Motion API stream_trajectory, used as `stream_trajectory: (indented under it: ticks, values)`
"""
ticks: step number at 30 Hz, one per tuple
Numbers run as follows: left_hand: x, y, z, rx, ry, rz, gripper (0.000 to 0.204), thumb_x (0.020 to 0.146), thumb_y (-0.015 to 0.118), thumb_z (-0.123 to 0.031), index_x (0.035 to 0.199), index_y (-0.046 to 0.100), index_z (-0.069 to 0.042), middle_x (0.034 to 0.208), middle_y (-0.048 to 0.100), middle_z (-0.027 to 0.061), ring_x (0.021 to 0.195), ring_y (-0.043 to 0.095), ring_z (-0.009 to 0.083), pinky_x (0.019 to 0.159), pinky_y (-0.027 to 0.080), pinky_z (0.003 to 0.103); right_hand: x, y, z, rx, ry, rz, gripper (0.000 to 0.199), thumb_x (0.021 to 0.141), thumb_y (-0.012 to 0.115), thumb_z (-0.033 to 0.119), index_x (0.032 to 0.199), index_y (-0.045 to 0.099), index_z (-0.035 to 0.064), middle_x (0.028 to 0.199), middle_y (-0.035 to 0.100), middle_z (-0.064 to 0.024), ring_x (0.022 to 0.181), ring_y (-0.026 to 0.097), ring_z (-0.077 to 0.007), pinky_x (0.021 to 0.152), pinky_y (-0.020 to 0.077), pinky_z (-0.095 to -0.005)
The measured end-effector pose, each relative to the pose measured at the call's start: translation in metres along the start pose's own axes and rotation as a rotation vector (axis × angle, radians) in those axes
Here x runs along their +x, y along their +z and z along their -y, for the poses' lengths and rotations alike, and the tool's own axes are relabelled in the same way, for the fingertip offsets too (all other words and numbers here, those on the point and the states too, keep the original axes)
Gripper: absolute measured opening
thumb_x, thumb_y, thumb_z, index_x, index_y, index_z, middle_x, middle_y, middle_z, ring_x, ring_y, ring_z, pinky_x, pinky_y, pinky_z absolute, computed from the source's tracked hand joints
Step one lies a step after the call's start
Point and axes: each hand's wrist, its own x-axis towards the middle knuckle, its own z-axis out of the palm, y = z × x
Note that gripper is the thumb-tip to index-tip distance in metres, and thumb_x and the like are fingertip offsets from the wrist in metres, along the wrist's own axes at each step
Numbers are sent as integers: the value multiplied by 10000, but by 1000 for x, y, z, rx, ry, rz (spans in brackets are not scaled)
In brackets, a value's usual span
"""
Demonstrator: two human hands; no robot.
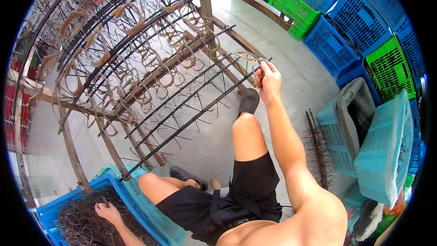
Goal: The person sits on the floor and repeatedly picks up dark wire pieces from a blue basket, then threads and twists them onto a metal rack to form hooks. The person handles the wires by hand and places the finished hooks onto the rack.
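Note:
My right hand point(269, 81) is raised at the near right end of a black metal rod. Its fingers are closed on a thin brown frame point(246, 56) with a rounded, looped outline, which reaches out to the left of my fingertips. Low on the left, my left hand point(108, 212) rests on a tangled heap of dark, thin looped pieces point(82, 216), its fingers apart and slightly bent. That heap fills a blue crate point(48, 209). Many similar brown looped frames point(129, 20) hang from hooks on the rods of the rack in front of me.
The rack's wooden bars point(73, 148) stand before my knees, with bare hooked rods point(191, 120) nearest me. Blue crates point(359, 20) and green crates point(293, 9) are stacked at the far right. Pale teal baskets point(382, 155) and a bundle of hooked rods point(318, 150) lie at right.

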Motion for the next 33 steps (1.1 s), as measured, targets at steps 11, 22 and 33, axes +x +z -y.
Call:
stream_trajectory:
  ticks: [11,22,33]
  values:
    - [-18,-24,-36,-705,-630,980,93,839,500,-125,808,469,-42,656,456,26,495,407,138,462,361,290,-5,5,-6,-181,-70,-9,130,892,559,157,943,632,62,557,458,53,390,362,-42,351,273,-210]
    - [-24,-51,-21,-1221,-675,984,312,766,601,-141,1043,488,-51,808,469,27,651,502,145,579,416,285,-5,6,-9,-493,-247,38,170,881,575,189,914,644,37,561,448,68,419,393,-36,382,330,-224]
    - [4,-139,-108,-1613,-745,522,331,827,630,-194,1071,563,20,711,509,-11,601,463,82,515,382,227,-97,48,-9,-1193,-1122,-95,335,834,616,175,1106,530,1,993,513,-151,817,532,-294,730,443,-360]
